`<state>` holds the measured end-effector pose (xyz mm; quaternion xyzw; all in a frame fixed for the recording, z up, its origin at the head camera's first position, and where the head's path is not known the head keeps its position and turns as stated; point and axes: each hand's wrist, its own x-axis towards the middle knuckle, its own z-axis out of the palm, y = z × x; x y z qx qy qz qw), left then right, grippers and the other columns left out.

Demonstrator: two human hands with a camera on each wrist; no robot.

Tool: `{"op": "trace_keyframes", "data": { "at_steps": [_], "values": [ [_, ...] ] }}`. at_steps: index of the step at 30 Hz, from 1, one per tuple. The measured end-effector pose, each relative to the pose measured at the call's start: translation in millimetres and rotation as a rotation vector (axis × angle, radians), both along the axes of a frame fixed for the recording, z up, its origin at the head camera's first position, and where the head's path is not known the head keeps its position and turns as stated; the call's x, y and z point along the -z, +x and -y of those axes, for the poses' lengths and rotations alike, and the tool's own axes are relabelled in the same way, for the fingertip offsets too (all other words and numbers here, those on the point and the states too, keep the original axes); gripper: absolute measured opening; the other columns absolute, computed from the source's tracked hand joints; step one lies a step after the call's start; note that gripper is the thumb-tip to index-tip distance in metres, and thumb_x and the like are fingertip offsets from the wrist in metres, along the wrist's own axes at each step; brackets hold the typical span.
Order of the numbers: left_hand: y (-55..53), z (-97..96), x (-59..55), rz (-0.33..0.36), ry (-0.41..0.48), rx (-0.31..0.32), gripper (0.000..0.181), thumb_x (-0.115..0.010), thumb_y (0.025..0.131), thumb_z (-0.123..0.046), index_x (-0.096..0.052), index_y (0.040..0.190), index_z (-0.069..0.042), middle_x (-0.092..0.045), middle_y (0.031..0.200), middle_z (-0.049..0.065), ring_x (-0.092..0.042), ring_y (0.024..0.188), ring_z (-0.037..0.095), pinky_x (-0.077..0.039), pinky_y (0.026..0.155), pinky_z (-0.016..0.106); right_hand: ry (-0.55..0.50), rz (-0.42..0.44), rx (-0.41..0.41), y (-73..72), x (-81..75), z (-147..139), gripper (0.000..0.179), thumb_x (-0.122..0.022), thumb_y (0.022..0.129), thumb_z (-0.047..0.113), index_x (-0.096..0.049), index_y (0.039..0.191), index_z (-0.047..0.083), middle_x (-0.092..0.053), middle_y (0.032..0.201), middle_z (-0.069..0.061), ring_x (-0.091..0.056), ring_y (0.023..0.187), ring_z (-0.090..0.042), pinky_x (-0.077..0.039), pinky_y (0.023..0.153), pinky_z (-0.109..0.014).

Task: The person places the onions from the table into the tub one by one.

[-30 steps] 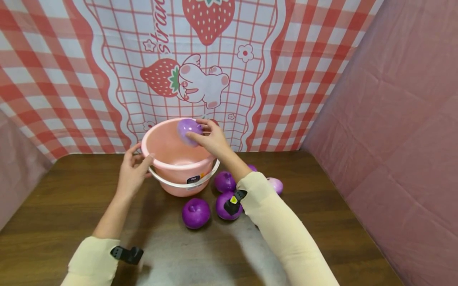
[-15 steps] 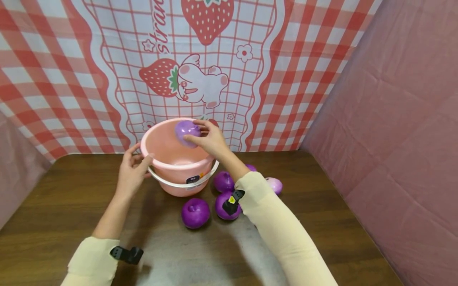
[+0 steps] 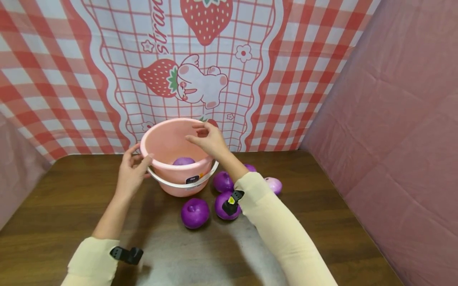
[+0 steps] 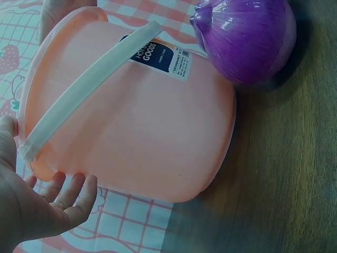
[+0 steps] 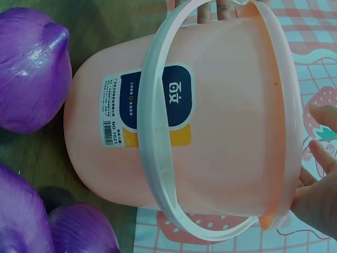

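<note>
One glossy purple onion [image 3: 183, 161] lies inside the pink round plastic bucket [image 3: 173, 176], left of the frame's centre. At least four deep-purple onions [image 3: 195, 213] and one pale lilac onion [image 3: 274, 185] are left outside on the brown wooden desk [image 3: 322, 230]. The left hand [image 3: 131, 171] grips the rim; the right hand [image 3: 212, 142], fingers parted, holds nothing.

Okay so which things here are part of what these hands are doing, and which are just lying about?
Seem part of the job:
pink bucket
purple onion inside it
left hand, holding the bucket
right hand, holding nothing, at the bucket's mouth
loose purple onions, probably

Just there:
wooden table
checked strawberry cloth
plain pink cloth
black wrist cameras
</note>
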<state>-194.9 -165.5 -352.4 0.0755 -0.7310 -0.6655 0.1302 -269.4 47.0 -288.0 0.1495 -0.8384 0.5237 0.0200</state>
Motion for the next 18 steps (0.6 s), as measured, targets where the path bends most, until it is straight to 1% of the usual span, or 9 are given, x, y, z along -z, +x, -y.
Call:
{"op": "trace_keyframes", "data": {
  "at_steps": [7, 13, 18],
  "values": [
    [-0.5, -1.2, 0.8, 0.004, 0.005, 0.004, 0.062, -0.058, 0.092, -0.025, -0.028, 0.145, -0.015, -0.05, 0.114, 0.008, -0.056, 0.071, -0.008, -0.054, 0.058, 0.013, -0.014, 0.001, -0.007, 1.4, -1.6, -0.7, 0.043, -0.073, 0.081, 0.025, -0.06, 0.119, 0.008, -0.061, 0.12, -0.018, -0.059, 0.109, -0.025, -0.053, 0.092, -0.031],
    [-1.3, -0.9, 0.8, 0.012, 0.004, -0.001, 0.063, -0.058, 0.091, -0.024, -0.028, 0.146, -0.015, -0.05, 0.112, 0.006, -0.056, 0.071, -0.007, -0.054, 0.058, 0.013, -0.035, -0.007, -0.012, 2.0, -4.7, -2.7, 0.042, -0.071, 0.083, 0.023, -0.059, 0.119, 0.005, -0.06, 0.12, -0.02, -0.059, 0.109, -0.027, -0.053, 0.092, -0.032],
    [-1.6, -0.5, 1.2, 0.0, 0.004, -0.006, 0.063, -0.058, 0.091, -0.024, -0.028, 0.146, -0.015, -0.05, 0.112, 0.006, -0.056, 0.07, -0.007, -0.054, 0.057, 0.013, -0.032, -0.014, 0.008, 3.1, -6.3, -4.9, 0.039, -0.07, 0.084, 0.022, -0.06, 0.118, 0.006, -0.062, 0.117, -0.018, -0.06, 0.107, -0.026, -0.053, 0.09, -0.03]
  ]
}}
